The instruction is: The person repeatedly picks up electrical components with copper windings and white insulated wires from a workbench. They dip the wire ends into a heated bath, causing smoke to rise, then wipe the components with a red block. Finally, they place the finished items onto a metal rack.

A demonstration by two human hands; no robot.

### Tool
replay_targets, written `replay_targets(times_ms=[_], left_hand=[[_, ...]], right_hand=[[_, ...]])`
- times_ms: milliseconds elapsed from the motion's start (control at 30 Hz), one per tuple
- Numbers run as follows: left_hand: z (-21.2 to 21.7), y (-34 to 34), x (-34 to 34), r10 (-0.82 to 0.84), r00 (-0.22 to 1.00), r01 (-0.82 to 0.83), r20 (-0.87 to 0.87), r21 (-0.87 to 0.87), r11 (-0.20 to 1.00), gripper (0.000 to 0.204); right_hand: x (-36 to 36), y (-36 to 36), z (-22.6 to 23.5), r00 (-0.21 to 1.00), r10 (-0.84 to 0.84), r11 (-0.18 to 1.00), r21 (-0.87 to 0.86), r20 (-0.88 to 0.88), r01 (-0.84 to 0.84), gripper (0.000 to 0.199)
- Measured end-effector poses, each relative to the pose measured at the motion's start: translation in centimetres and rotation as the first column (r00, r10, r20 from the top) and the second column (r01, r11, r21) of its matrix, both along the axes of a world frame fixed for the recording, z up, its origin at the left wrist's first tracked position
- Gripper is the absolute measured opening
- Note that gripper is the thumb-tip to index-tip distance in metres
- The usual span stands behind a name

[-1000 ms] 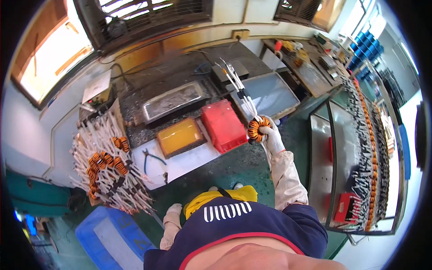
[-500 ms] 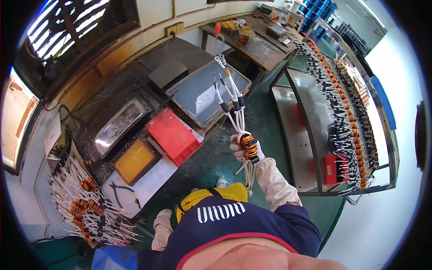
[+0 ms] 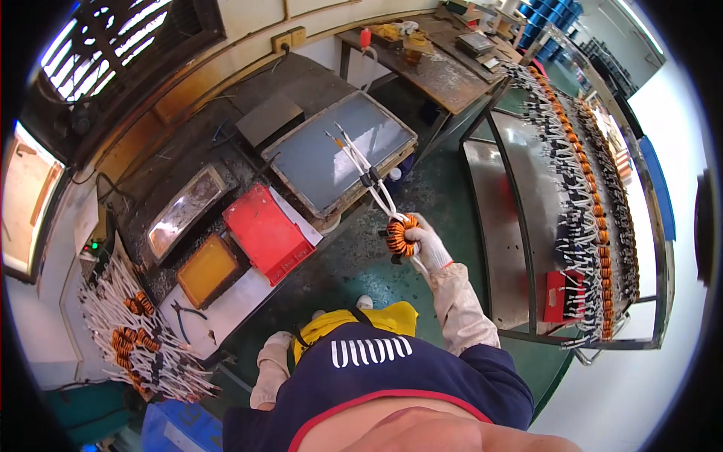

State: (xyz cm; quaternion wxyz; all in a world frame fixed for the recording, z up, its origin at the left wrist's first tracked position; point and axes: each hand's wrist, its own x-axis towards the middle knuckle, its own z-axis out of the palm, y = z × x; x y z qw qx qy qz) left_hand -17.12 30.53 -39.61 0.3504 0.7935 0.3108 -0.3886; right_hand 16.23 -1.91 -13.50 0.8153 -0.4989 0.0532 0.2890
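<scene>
Your right hand (image 3: 429, 247) pinches the coil (image 3: 401, 234) with gloved fingers; the coil is above the floor (image 3: 343, 264), near the grey tray (image 3: 320, 162). Your left hand (image 3: 280, 338) is low; its fingers I cannot tell.

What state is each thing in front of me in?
Orange-and-black ring coil with white leads: held in the air.
Right white-gloved hand: closed around that coil.
Left hand: lowered, nothing visible in it.
Blue-handled metal pliers: lying down, handles spread.
Shallow rectangular dark-rimmed tray: filled with amber material.
Small green indicator light: lit.
Grey metal rack: loaded with orange coils.
White-leaded coil heap: piled loosely.
</scene>
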Motion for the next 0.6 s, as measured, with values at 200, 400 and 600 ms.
replay_targets(times_ms=[200,400,600], left_hand=[[-0.3,-2.8,-0.2,0.101,0.994,-0.101,-0.045,-0.003,0.995,0.041],[-0.8,-5.6,0.8,0.158,0.984,-0.159,-0.079,-0.007,0.987,0.041],[0.8,-8.4,2.9,0.24,0.97,-0.239,-0.041,0.027,0.971,0.04]], right_hand=[[4.9,-2.9,-0.3,0.961,0.155,0.755,-0.655,0.228,0.033,0.052],[9.7,-4.5,-1.6,0.957,0.275,0.912,-0.338,0.089,-0.231,0.056],[12.8,-4.2,-2.2,0.921,0.387,0.879,-0.28,-0.05,-0.385,0.044]])
